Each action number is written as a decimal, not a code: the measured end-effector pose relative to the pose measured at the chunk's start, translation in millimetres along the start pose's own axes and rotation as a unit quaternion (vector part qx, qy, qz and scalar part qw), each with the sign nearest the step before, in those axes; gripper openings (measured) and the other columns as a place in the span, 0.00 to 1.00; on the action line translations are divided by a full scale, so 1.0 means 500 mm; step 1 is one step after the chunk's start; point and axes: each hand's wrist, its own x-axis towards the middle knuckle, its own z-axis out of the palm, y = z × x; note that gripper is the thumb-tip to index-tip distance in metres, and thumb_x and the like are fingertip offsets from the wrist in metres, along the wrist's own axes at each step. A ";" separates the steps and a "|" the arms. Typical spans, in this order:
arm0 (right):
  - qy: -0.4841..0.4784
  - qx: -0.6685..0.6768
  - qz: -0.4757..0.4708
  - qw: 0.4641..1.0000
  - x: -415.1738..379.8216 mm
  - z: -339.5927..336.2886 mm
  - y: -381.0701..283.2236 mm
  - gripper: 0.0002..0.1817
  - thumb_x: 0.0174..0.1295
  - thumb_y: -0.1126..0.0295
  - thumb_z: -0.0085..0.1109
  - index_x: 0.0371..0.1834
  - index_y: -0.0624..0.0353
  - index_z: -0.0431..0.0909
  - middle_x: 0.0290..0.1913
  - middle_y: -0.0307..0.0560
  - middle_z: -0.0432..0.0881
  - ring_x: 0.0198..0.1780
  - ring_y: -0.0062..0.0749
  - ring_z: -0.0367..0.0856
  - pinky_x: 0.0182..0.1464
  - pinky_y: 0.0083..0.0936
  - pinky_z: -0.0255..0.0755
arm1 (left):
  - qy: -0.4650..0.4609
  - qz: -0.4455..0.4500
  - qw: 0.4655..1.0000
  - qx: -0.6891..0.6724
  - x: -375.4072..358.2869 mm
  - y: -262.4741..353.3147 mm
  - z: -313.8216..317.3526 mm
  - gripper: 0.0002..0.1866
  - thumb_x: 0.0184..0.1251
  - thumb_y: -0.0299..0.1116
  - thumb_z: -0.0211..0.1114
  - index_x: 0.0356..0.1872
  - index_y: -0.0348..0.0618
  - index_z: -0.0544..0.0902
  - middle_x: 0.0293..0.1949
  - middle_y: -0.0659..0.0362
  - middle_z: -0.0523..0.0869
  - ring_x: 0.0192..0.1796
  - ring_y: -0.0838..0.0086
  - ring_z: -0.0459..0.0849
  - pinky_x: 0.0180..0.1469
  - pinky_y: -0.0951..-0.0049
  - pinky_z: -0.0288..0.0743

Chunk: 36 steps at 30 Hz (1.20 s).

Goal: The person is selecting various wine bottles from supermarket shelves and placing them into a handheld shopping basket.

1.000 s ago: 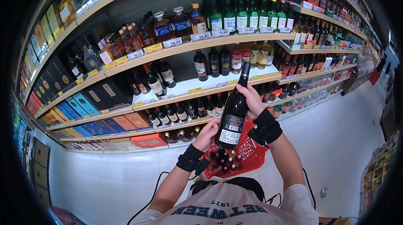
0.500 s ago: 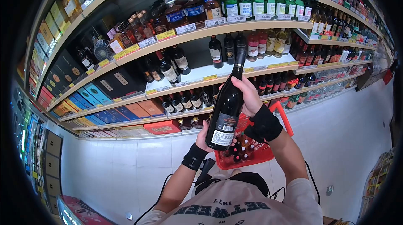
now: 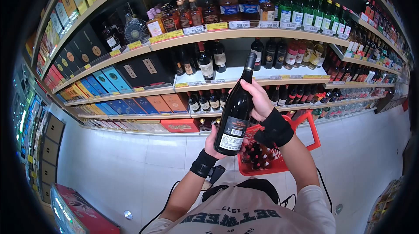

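A dark wine bottle [image 3: 235, 107] is tilted in front of me, its neck up and to the right. Its dark back label with a white barcode panel faces me. My left hand [image 3: 214, 143] is closed around the bottle's lower end, beside the label. Higher up, my right hand [image 3: 258, 102] grips the bottle near its shoulder. Both wrists wear black bands. Below my right forearm stands a red shopping basket [image 3: 266, 170] on the floor, with several small dark bottles [image 3: 256, 154] in it.
Curved shelves ahead carry wine bottles [image 3: 206, 62], green bottles [image 3: 307, 11], liquor decanters [image 3: 229, 5] and boxed drinks [image 3: 144, 70], with price tags along the edges. A red-sided case [image 3: 83, 212] stands at lower left. Pale tiled floor [image 3: 144, 160] lies around me.
The view has turned left, so the shelves and basket appear farther right. Both hands keep hold of the wine bottle, which stays in nearly the same pose.
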 end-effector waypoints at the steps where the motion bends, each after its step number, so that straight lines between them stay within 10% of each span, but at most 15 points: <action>1: 0.000 0.000 0.004 1.000 0.008 0.023 0.016 0.10 0.75 0.65 0.48 0.51 0.58 0.68 0.40 0.54 0.84 0.39 0.35 0.86 0.43 0.30 0.83 | -0.005 0.009 1.000 -0.002 -0.017 0.015 -0.003 0.52 0.65 0.76 0.39 0.74 0.37 0.59 0.60 0.32 0.75 0.55 0.42 0.82 0.56 0.47 0.78; 9: -0.067 -0.040 0.012 0.997 0.073 0.179 0.136 0.14 0.74 0.62 0.49 0.54 0.58 0.69 0.45 0.54 0.82 0.45 0.37 0.85 0.47 0.33 0.82 | 0.058 0.038 0.994 0.087 -0.186 0.130 -0.038 0.47 0.65 0.69 0.53 0.74 0.42 0.59 0.61 0.44 0.78 0.59 0.52 0.81 0.60 0.51 0.76; 14: -0.011 -0.177 0.041 0.983 0.111 0.223 0.200 0.13 0.66 0.70 0.60 0.50 0.61 0.72 0.41 0.43 0.83 0.43 0.26 0.83 0.49 0.24 0.76 | 0.209 0.107 0.910 0.343 -0.280 0.216 -0.035 0.31 0.64 0.28 0.69 0.65 0.42 0.63 0.57 0.53 0.81 0.56 0.68 0.83 0.57 0.65 0.78; 19: 0.058 -0.167 0.052 0.983 0.125 0.279 0.256 0.11 0.65 0.72 0.60 0.47 0.61 0.72 0.38 0.45 0.83 0.41 0.29 0.83 0.48 0.27 0.76 | 0.296 0.132 0.833 0.447 -0.321 0.239 -0.007 0.41 0.55 0.29 0.78 0.65 0.40 0.60 0.50 0.50 0.82 0.50 0.70 0.84 0.52 0.71 0.80; 26: 0.111 -0.120 0.057 0.985 0.164 0.347 0.289 0.12 0.68 0.63 0.58 0.35 0.62 0.77 0.25 0.43 0.80 0.30 0.29 0.82 0.37 0.27 0.77 | 0.365 0.228 0.512 0.743 -0.339 0.250 -0.026 0.56 0.36 0.40 0.88 0.67 0.35 0.62 0.52 0.48 0.76 0.51 0.64 0.78 0.55 0.67 0.77; 29: 0.101 -0.117 0.043 0.987 0.185 0.338 0.302 0.10 0.67 0.66 0.58 0.31 0.60 0.77 0.23 0.42 0.78 0.31 0.30 0.81 0.39 0.27 0.75 | 0.327 0.182 0.513 0.773 -0.349 0.280 -0.047 0.61 0.35 0.41 0.88 0.71 0.35 0.58 0.54 0.47 0.73 0.54 0.62 0.75 0.58 0.65 0.74; 36: 0.002 -0.023 0.047 0.999 0.266 0.309 0.316 0.11 0.62 0.72 0.55 0.23 0.57 0.68 0.22 0.46 0.76 0.32 0.37 0.80 0.43 0.31 0.74 | 0.278 0.094 0.700 0.650 -0.326 0.372 -0.119 0.57 0.38 0.32 0.86 0.71 0.37 0.57 0.63 0.49 0.71 0.66 0.65 0.73 0.66 0.65 0.69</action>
